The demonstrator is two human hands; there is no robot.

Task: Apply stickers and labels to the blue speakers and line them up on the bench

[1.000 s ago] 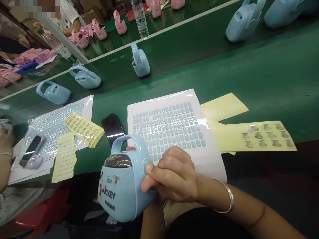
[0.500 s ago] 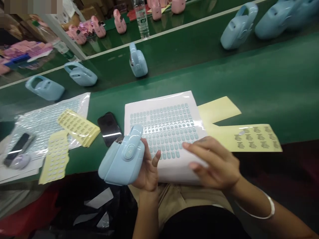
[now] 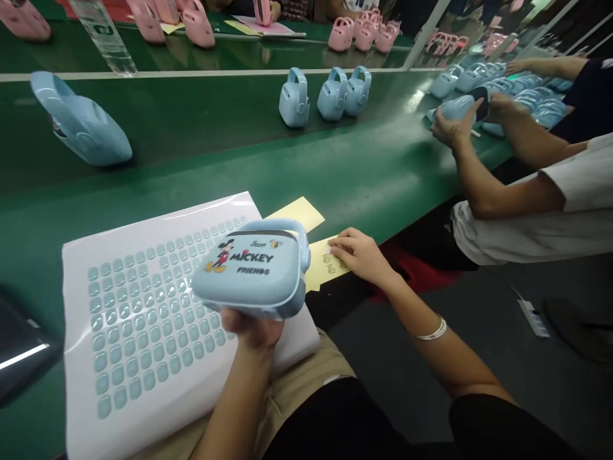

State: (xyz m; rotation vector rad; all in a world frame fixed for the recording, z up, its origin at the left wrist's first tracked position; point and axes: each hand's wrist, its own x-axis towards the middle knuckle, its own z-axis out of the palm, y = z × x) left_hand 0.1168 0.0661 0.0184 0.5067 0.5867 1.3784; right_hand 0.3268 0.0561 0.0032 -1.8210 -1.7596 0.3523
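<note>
My left hand (image 3: 253,329) grips a light blue portable speaker (image 3: 246,275) from below. Its printed front, with a cartoon mouse and lettering, faces up towards me, and its carry handle lies at the far side. Beneath it rests a white sheet (image 3: 282,348) bearing rows of small pale blue oval stickers (image 3: 161,370). To the right, my right hand (image 3: 361,255) has its thumb and fingers drawn together at a yellow label sheet (image 3: 313,276) with small dark print. A whitish spot shows by the fingertips; whatever they pinch is too small to make out.
More blue speakers stand along the green table (image 3: 373,172), one nearby at left (image 3: 89,131). A clear bottle (image 3: 103,38) and pink speakers (image 3: 340,35) are behind the divider. At right, a co-worker's hands (image 3: 454,124) hold a blue speaker. A dark phone (image 3: 22,351) lies left.
The view has swung right. My left hand has turned the speaker so its printed front shows. My right hand has moved from above the white sheet to the yellow label sheet.
</note>
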